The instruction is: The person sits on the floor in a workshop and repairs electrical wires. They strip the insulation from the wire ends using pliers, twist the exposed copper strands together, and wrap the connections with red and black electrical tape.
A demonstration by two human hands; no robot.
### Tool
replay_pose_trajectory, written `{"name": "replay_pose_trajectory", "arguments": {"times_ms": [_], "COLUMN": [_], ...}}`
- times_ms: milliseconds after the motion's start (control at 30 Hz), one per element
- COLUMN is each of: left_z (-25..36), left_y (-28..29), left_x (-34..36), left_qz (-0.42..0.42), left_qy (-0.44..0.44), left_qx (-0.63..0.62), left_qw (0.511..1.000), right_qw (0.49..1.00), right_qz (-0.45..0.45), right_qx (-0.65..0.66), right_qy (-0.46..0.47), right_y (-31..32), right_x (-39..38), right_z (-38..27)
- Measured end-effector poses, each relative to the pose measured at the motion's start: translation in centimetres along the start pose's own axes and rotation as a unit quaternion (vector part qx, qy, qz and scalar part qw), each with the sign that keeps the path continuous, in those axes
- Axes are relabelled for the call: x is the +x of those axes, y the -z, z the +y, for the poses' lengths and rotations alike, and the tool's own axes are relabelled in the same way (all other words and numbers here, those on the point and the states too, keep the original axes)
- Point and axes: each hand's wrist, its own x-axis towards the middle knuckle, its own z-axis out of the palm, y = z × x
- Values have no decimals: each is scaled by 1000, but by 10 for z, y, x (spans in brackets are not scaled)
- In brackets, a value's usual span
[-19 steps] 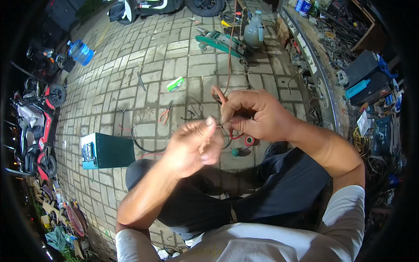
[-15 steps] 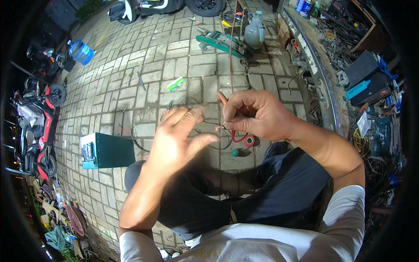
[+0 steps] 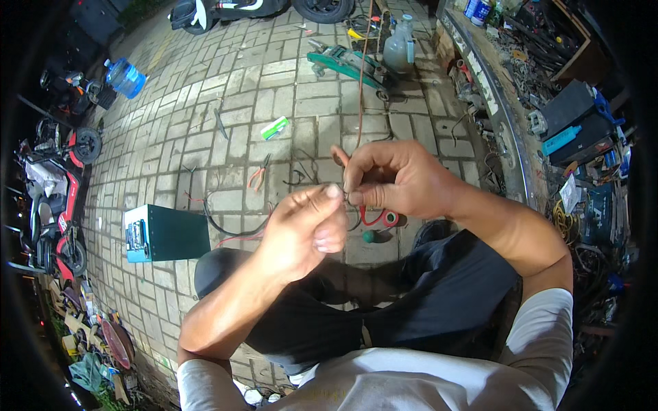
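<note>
- The left hand (image 3: 310, 229) was nearly closed, its thumb and forefinger pinching at a thin wire end (image 3: 345, 196), the other fingers loosely curled.
- The right hand (image 3: 401, 181) was also closed to a pinch on this wire end, which lay between the fingertips of both hands; perhaps its strands were bare, but it was too small for certainty.
- In my judgement, the strands could fray or slip apart, if the two pinches pulled unevenly.
- The black cable (image 3: 214, 227) beside the green battery case (image 3: 175, 234) could snag, if the left forearm swept outward.
- Counted: two hands, one pinched wire end, one battery case, one pair of orange-handled pliers (image 3: 253, 181), one roll of red tape (image 3: 390, 218), one green trolley jack (image 3: 348, 65), one blue water bottle (image 3: 125, 79).
</note>
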Motion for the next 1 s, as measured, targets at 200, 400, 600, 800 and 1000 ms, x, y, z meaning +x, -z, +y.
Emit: {"name": "replay_pose_trajectory", "arguments": {"times_ms": [200, 400, 600, 800, 1000], "left_z": [16, 20, 8, 18, 22], "left_y": [7, 1, -6, 7, 1], "left_x": [-2, -1, -4, -1, 19], "left_qz": [80, 4, 129, 173, -36], "left_qy": [-369, -458, -206, -244, -212], "left_qx": [639, 751, 415, 557, 436], "left_qw": [670, 475, 877, 775, 874], "right_qw": [1000, 999, 996, 942, 993], "right_qz": [10, -1, 88, 31, 43], "right_qx": [-7, 32, -17, -334, -108], "right_qy": [1, -12, -24, 20, -38], "right_y": [11, 7, 3, 12, 10], "right_x": [1, 2, 4, -1, -5], "right_z": [7, 7, 4, -7, -24]}}
